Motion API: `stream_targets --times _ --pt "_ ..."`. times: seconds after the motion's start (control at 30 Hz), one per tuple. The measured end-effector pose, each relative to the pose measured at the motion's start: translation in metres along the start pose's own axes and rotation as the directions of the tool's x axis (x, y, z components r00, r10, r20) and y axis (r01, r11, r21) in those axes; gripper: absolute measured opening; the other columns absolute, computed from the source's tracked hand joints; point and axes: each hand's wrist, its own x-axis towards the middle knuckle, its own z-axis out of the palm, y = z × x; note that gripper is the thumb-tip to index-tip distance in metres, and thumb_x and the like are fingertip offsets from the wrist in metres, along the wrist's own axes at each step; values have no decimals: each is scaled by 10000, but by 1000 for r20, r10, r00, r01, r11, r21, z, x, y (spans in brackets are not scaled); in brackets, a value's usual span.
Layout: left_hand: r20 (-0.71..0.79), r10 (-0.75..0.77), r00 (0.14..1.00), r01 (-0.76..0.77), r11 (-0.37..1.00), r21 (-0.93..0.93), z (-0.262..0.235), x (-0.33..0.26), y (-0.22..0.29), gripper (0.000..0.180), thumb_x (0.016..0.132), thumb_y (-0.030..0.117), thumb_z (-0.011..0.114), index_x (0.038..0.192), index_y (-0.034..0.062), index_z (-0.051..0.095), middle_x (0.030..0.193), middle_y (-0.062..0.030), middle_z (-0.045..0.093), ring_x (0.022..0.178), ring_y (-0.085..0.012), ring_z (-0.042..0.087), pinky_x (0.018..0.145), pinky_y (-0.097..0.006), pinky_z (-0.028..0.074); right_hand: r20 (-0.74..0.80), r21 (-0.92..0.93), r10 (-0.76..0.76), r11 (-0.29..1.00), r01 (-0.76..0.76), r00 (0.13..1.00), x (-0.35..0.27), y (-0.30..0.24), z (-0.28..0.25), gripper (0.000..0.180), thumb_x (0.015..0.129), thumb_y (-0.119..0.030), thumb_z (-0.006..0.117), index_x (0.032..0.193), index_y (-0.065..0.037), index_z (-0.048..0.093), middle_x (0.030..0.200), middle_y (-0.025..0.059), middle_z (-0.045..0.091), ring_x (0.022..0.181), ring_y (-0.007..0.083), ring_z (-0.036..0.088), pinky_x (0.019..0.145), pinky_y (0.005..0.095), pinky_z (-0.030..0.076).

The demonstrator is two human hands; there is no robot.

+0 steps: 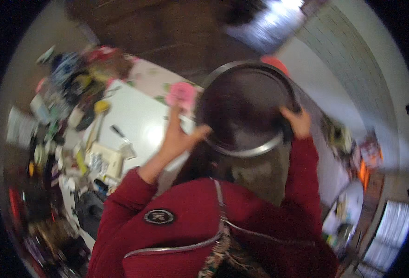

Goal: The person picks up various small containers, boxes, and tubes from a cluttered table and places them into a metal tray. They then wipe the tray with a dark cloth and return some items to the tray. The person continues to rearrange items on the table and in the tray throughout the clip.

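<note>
"Head view: where's the round dark pan (241, 104), and who has it?"

"In front of the chest, just right of the white board (142, 113). The right hand (299, 123) pinches its right edge, thumb inside. The left hand (179, 136) is spread, thumb at the near-left edge; whether it bears any weight, I can't tell."

"How will it handle?"

"Stiff, I'd judge, perhaps slippery where it shines; its weight is hard to guess. Opposite sides of the pale rim (254, 152) look the best hold."

"What's unclear?"

"Blur smears the interior, the underside is hidden, and so are most right-hand fingers. It could even be a lid."
</note>
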Motion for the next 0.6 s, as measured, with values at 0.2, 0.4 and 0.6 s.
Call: stream_targets --times 0.2,0.4,0.6 --pt "415 71 907 -1 986 -168 22 66 23 762 747 316 774 1289 -90 423 1114 -173 591 1002 -226 576 885 -343 456 555 -535 -387 512 672 736 32 -100 16 405 614 -336 789 911 -88 671 880 149 663 875 325 640 730 461 506" --pt "578 -263 772 318 948 7 44 64 47 366 848 264 673 1004 -61 616 820 -80 654 685 -132 599 604 -278 484 727 -502 -231 464 730 647 20 -137 49 451 597 -307 801 939 -53 654 838 162 659 835 355 628 704 446 484" --pt "507 -339 793 456 881 -124 41 42 26 270 909 210 608 979 -50 631 767 -60 642 595 -115 561 520 -272 469 429 -406 -280 790 460 859 6 -64 42 525 616 -460 770 954 -74 659 922 174 661 907 379 613 768 457 479"
